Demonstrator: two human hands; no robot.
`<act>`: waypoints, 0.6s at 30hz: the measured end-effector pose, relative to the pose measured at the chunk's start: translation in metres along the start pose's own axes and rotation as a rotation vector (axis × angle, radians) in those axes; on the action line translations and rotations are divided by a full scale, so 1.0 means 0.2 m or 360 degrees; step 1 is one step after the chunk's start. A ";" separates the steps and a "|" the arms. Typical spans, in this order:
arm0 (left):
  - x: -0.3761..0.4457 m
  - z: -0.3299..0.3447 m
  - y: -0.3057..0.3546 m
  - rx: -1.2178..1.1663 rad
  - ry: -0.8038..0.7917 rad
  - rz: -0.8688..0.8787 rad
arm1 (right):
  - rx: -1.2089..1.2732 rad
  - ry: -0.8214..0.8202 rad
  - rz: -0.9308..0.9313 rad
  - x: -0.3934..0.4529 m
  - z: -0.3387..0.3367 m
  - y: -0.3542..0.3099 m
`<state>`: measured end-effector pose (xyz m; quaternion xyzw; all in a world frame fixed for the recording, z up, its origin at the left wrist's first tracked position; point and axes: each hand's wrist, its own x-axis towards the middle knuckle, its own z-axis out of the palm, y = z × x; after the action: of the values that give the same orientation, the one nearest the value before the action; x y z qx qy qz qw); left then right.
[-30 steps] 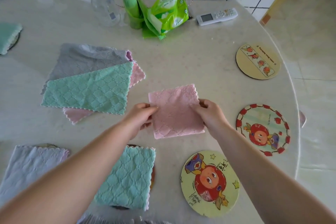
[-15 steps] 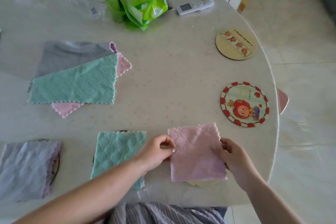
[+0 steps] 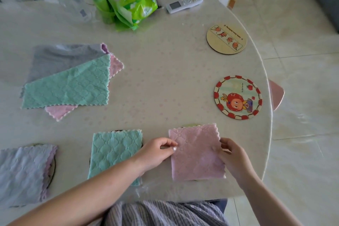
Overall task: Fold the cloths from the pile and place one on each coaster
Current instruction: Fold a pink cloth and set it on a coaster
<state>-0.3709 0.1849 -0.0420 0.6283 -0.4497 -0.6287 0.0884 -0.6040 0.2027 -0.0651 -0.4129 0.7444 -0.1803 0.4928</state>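
Since a second ago the folded pink cloth (image 3: 197, 152) has come from mid-counter down to the near edge, and it now lies over a coaster, of which only a thin rim shows at the cloth's far and near edges. Both hands are on it: the left hand (image 3: 156, 154) pinches its left edge between thumb and fingers, and the right hand (image 3: 232, 156) holds its right edge with curled fingers. Left of it a folded green cloth (image 3: 115, 154) covers another coaster, and further left a grey cloth (image 3: 23, 172) covers a third. The pile (image 3: 71, 79) sits well apart on the far left of the counter (image 3: 165, 71), a green cloth on top of pink and grey ones. Two bare coasters lie on the right: a red-rimmed one (image 3: 238, 97) and a tan one (image 3: 226, 38) beyond it. At the back stand a remote (image 3: 184, 3) and a green packet (image 3: 137, 3).
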 end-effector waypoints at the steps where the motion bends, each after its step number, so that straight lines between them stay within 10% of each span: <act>1: -0.01 0.00 0.00 0.0035 0.0000 0.0048 | -0.0025 0.0019 -0.0012 0.00 0.00 0.01; 10: -0.02 0.05 -0.07 0.1709 0.0196 0.0991 | -0.0954 0.0395 -0.0977 -0.05 0.07 0.06; 18: -0.01 0.11 -0.10 0.2139 -0.0146 0.0678 | -0.1416 0.0069 -0.0893 -0.02 0.16 0.11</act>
<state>-0.3806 0.2078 -0.0594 0.4180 -0.8569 -0.2098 -0.2166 -0.5844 0.2232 -0.0935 -0.7619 0.6198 0.0198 0.1872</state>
